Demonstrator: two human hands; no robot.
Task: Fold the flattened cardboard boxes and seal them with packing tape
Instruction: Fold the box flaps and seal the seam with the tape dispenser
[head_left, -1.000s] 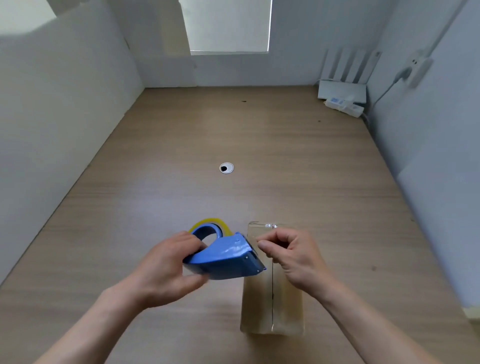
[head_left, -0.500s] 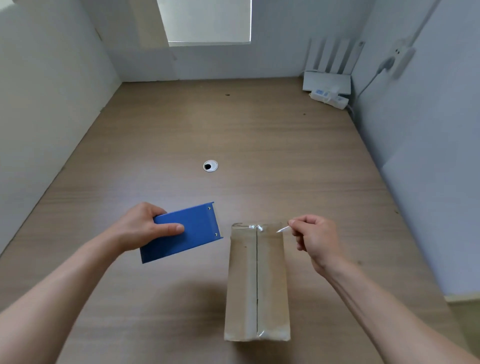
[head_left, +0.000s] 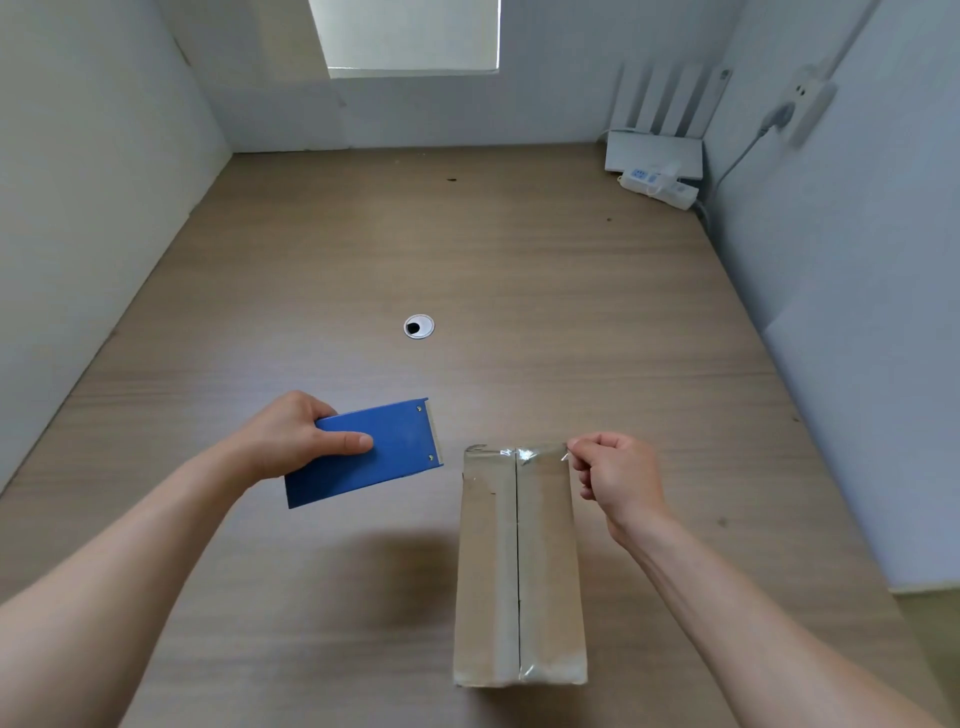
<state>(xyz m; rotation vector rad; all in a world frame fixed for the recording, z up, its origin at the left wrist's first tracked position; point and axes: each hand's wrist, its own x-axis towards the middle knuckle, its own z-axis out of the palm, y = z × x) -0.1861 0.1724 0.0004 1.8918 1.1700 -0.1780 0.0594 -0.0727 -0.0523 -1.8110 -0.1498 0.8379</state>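
Note:
A narrow folded cardboard box (head_left: 519, 566) stands on the wooden desk, its top flaps closed and covered lengthwise with clear tape. My right hand (head_left: 618, 475) pinches the loose tape end (head_left: 563, 456) at the box's far right corner. My left hand (head_left: 291, 439) holds the blue tape dispenser (head_left: 366, 452) to the left of the box, apart from it, flat blue side up and metal blade edge toward the box. The tape roll is hidden under the dispenser.
The wooden desk (head_left: 467, 249) is walled in by white panels on the left, back and right. A round cable grommet (head_left: 418, 326) sits mid-desk. A white router (head_left: 653, 156) and power strip (head_left: 660, 186) occupy the far right corner.
My left hand has carried the dispenser off the box's far end to the left and turned it flat side up. My right hand has shifted to the far right corner, pinching the tape end.

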